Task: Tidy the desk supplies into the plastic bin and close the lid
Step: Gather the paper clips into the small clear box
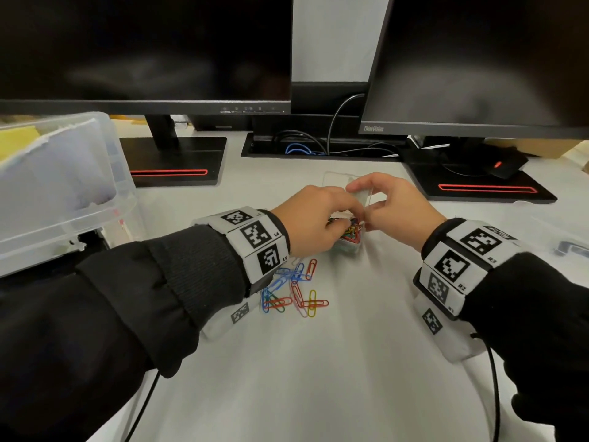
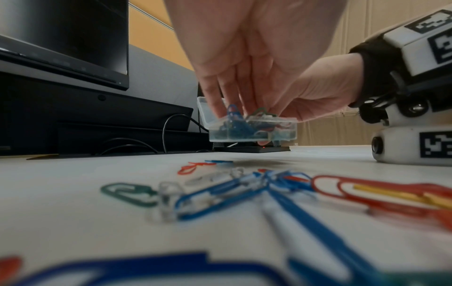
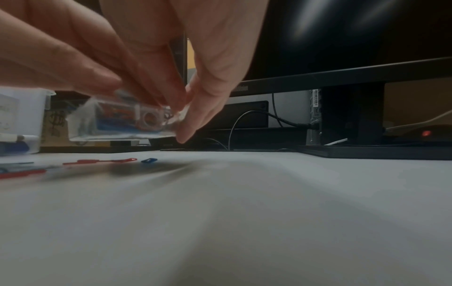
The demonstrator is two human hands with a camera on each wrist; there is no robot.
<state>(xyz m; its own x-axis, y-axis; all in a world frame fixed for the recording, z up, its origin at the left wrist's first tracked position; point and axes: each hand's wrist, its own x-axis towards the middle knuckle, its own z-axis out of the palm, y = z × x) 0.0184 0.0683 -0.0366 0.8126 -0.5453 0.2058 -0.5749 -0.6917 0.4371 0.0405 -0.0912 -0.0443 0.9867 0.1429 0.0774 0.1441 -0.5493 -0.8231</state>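
Note:
A small clear paper clip box [image 1: 350, 239] full of coloured clips hangs a little above the white desk [image 1: 318, 362], with its hinged lid [image 1: 361, 195] standing open. My left hand [image 1: 318, 218] grips the box from the left. Its fingers [image 2: 220, 100] reach down onto the clips inside the box [image 2: 254, 129]. My right hand [image 1: 393, 212] pinches the lid and the right end of the box [image 3: 127, 120] between thumb and fingers [image 3: 193, 116]. Several loose paper clips [image 1: 296, 291] lie on the desk below my left wrist. The large clear plastic bin [image 1: 63, 186] stands at the left.
Two dark monitors on stands [image 1: 178, 161] rise behind the hands, with a cable tray [image 1: 318, 148] between them. A black mouse [image 1: 505, 165] sits on the right stand's base. A clear lid or tray [image 1: 567, 237] lies at the right edge.

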